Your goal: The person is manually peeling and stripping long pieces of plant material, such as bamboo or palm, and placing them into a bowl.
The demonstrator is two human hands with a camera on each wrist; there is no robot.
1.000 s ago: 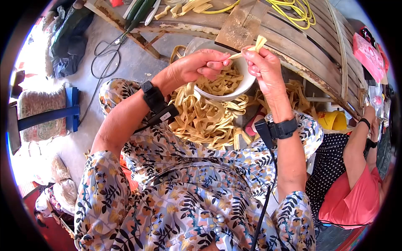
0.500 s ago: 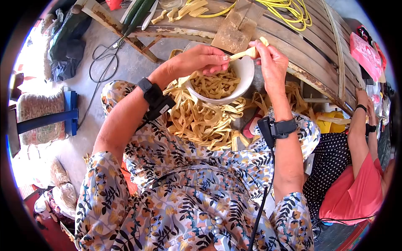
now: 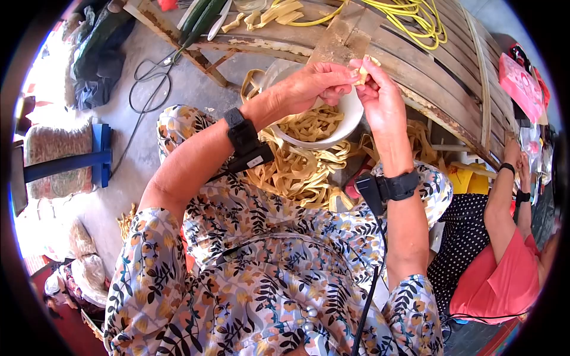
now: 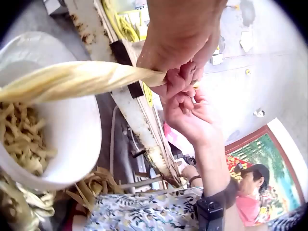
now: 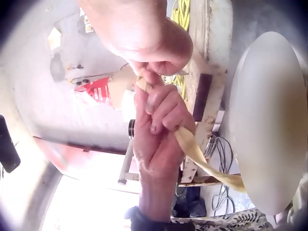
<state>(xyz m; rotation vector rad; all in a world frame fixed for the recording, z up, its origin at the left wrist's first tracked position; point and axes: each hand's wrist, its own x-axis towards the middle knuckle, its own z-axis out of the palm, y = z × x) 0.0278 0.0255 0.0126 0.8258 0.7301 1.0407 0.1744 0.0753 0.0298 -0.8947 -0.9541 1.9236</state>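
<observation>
In the head view my left hand [image 3: 323,86] and right hand [image 3: 381,98] meet over a white bowl [image 3: 354,118], fingertips close together. Both pinch a pale yellow flat strip [image 3: 363,72], folded small between the fingers. From my left hand a long twisted length of the strip [image 4: 82,79] runs over the bowl in the left wrist view. The right wrist view shows the same strip [image 5: 192,149] trailing from under the left hand's curled fingers, its short end up at the right hand's fingertips. Short yellow pieces [image 3: 312,124] lie in the bowl.
A heap of loose yellow strips [image 3: 297,178] lies beneath the bowl, before my lap. Beyond stands a slatted wooden bench [image 3: 415,71] with a rusty edge, cucumbers [image 3: 199,24] and a yellow cord [image 3: 418,24]. Another person [image 3: 502,267] sits at the right, near a yellow container [image 3: 469,178].
A second ago the strip's loose end stuck up from my right hand. Half a second ago the hands stood apart with the strip between them; my left hand has since moved right to meet the right.
</observation>
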